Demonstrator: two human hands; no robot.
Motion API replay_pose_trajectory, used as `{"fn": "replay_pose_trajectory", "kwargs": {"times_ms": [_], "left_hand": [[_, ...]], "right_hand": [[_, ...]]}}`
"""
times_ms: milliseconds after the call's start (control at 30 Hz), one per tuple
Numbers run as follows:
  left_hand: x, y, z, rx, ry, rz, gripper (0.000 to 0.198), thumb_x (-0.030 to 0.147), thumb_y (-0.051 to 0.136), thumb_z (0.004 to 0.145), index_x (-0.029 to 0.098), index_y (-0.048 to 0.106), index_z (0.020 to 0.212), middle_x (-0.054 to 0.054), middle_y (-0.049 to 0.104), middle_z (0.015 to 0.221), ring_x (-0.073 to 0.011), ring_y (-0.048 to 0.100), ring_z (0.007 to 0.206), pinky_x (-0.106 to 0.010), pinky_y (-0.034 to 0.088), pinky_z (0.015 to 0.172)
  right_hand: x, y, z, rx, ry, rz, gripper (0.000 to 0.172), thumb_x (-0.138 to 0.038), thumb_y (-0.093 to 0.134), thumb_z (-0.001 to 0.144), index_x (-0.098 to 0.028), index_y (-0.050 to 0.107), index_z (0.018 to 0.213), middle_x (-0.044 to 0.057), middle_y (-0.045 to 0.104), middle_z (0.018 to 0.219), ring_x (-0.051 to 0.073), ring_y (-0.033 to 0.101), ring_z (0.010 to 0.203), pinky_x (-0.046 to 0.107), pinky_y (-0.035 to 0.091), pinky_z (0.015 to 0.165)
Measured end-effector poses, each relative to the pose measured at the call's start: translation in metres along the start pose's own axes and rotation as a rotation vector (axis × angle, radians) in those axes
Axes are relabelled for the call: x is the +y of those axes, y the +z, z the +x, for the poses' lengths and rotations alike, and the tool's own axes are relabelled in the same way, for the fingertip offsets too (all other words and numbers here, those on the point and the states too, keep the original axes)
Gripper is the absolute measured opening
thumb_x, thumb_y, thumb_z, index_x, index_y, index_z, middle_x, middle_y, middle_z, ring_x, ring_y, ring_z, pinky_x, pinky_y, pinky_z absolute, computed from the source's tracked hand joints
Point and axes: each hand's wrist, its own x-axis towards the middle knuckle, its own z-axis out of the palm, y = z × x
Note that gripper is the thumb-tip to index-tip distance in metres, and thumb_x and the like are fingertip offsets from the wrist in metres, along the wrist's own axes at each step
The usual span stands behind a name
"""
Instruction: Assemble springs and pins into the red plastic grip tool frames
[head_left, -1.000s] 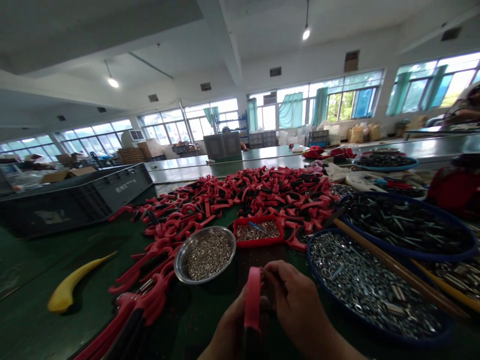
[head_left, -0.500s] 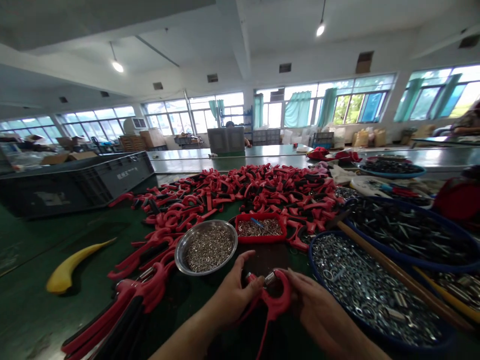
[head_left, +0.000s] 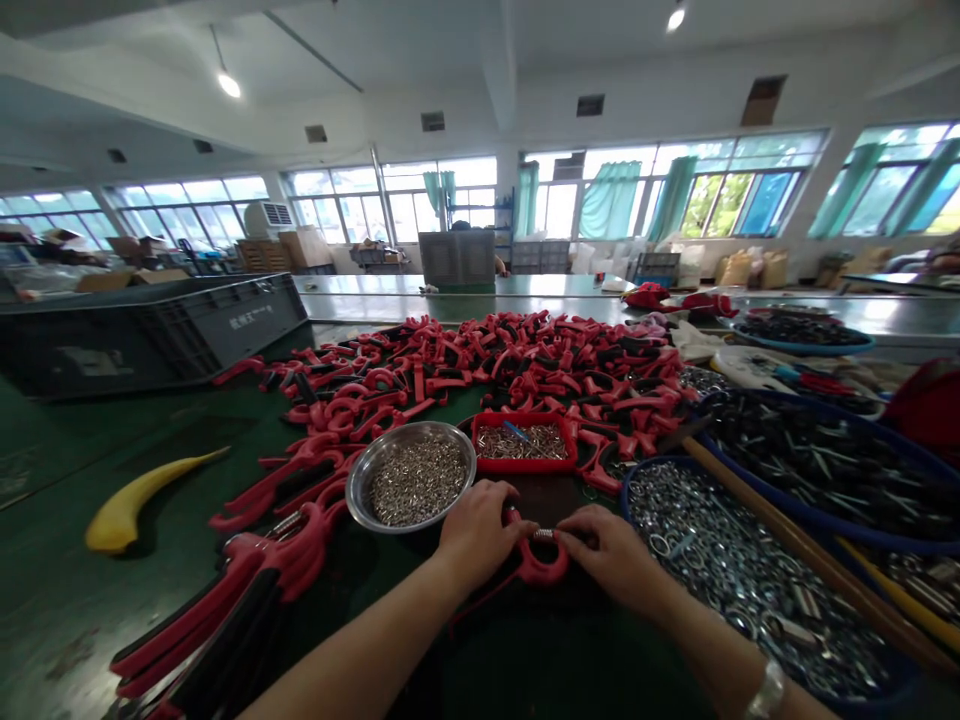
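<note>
A red curved-jaw handle piece (head_left: pixel 544 574) is held low over the green table between my two hands. Across the opening of its jaw lies a small metal coil spring (head_left: pixel 543 535). My left hand (head_left: pixel 484 535) is closed round the left side of the piece, thumb near the spring. With bent fingers, my right hand (head_left: pixel 611 550) pinches the right side of the jaw at the spring's end; the fingers partly hide the contact. Just beyond my left hand is a metal bowl (head_left: pixel 360 500) of small rivet-like parts. Behind my hands sits a red tray (head_left: pixel 525 466) with small metal pins and a blue stick.
A large heap of red and black handles (head_left: pixel 480 365) spreads behind the bowl. Blue basins of metal rings (head_left: pixel 720 560) and black parts (head_left: pixel 817 460) stand right, a wooden-handled tool (head_left: pixel 780 530) across them. Left are a banana (head_left: pixel 131 505) and grey crate (head_left: pixel 187 340).
The red piece has turned in my hands, its jaw now lower and its handle swung to the left. My left hand has rolled over it, and my right fingers have closed in at the spring.
</note>
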Motion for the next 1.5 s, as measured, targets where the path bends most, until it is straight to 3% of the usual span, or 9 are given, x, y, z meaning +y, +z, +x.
{"fn": "replay_pose_trajectory", "kwargs": {"times_ms": [233, 400, 600, 767, 900, 1133, 1233, 1367, 1500], "left_hand": [[-0.001, -0.025, -0.005, 0.029, 0.025, 0.087, 0.026, 0.027, 0.049, 0.081, 0.021, 0.059, 0.104, -0.006, 0.056, 0.106, -0.0207, 0.053, 0.095, -0.030, 0.037, 0.083], [-0.002, -0.047, -0.008, -0.088, 0.061, 0.193, 0.022, 0.036, 0.053, 0.078, 0.028, 0.063, 0.095, 0.000, 0.061, 0.100, -0.0201, 0.055, 0.093, -0.032, 0.040, 0.080], [-0.003, -0.030, -0.013, -0.084, 0.089, 0.196, 0.036, 0.033, 0.054, 0.074, 0.028, 0.058, 0.110, -0.001, 0.059, 0.112, -0.0223, 0.053, 0.100, -0.037, 0.042, 0.085], [-0.006, -0.021, -0.016, -0.063, 0.072, 0.167, 0.045, 0.031, 0.048, 0.078, 0.018, 0.050, 0.121, -0.006, 0.054, 0.123, -0.0230, 0.049, 0.110, -0.038, 0.039, 0.093], [-0.006, -0.021, -0.016, -0.109, 0.071, 0.154, 0.043, 0.031, 0.045, 0.081, 0.018, 0.050, 0.121, -0.006, 0.052, 0.125, -0.0234, 0.051, 0.109, -0.039, 0.041, 0.092], [-0.010, -0.019, -0.019, -0.047, 0.062, 0.113, 0.043, 0.035, 0.048, 0.081, 0.017, 0.051, 0.119, -0.006, 0.056, 0.121, -0.0224, 0.052, 0.108, -0.037, 0.041, 0.092], [-0.010, -0.019, -0.020, -0.039, 0.044, 0.118, 0.044, 0.036, 0.047, 0.081, 0.016, 0.051, 0.120, -0.007, 0.056, 0.120, -0.0227, 0.053, 0.107, -0.037, 0.042, 0.091], [-0.010, -0.019, -0.022, -0.036, 0.007, 0.131, 0.046, 0.039, 0.045, 0.082, 0.016, 0.049, 0.121, -0.007, 0.057, 0.120, -0.0234, 0.054, 0.105, -0.038, 0.042, 0.089], [-0.011, -0.018, -0.023, -0.050, -0.005, 0.148, 0.044, 0.036, 0.042, 0.083, 0.017, 0.048, 0.123, -0.005, 0.055, 0.122, -0.0232, 0.052, 0.107, -0.039, 0.041, 0.091]], "right_hand": [[-0.008, -0.020, 0.018, -0.023, -0.055, -0.301, 0.020, -0.031, 0.052, 0.078, -0.020, 0.068, 0.080, 0.005, 0.067, 0.079, 0.020, 0.060, 0.075, 0.028, 0.041, 0.066], [-0.034, -0.030, 0.072, 0.050, -0.065, -0.513, 0.025, -0.028, 0.043, 0.087, -0.017, 0.062, 0.098, 0.008, 0.064, 0.097, 0.021, 0.057, 0.093, 0.033, 0.040, 0.080], [-0.034, -0.003, 0.149, -0.075, -0.003, -0.669, 0.028, -0.032, 0.053, 0.085, -0.016, 0.053, 0.107, 0.007, 0.056, 0.109, 0.019, 0.056, 0.092, 0.040, 0.047, 0.078], [-0.024, 0.012, 0.167, -0.138, 0.014, -0.676, 0.030, -0.031, 0.053, 0.085, -0.015, 0.052, 0.110, 0.008, 0.054, 0.111, 0.019, 0.056, 0.092, 0.039, 0.048, 0.077], [-0.023, 0.005, 0.165, -0.084, 0.029, -0.608, 0.029, -0.031, 0.052, 0.085, -0.016, 0.052, 0.109, 0.007, 0.055, 0.110, 0.019, 0.056, 0.091, 0.039, 0.048, 0.076], [-0.020, -0.027, 0.143, 0.208, -0.026, -0.298, 0.028, -0.030, 0.047, 0.087, -0.013, 0.047, 0.109, 0.005, 0.062, 0.088, 0.016, 0.061, 0.074, 0.032, 0.051, 0.065], [-0.028, -0.028, 0.106, 0.254, -0.078, -0.128, 0.030, -0.031, 0.040, 0.087, -0.014, 0.038, 0.112, 0.003, 0.063, 0.075, 0.015, 0.063, 0.061, 0.026, 0.051, 0.052], [-0.041, -0.014, 0.040, 0.366, -0.152, 0.093, 0.020, -0.036, 0.038, 0.087, -0.020, 0.042, 0.098, 0.002, 0.062, 0.070, 0.017, 0.063, 0.062, 0.027, 0.052, 0.055], [-0.035, 0.009, -0.004, 0.280, -0.184, 0.123, 0.012, -0.032, 0.044, 0.086, -0.022, 0.045, 0.092, 0.001, 0.063, 0.074, 0.016, 0.064, 0.064, 0.027, 0.052, 0.061]]}}
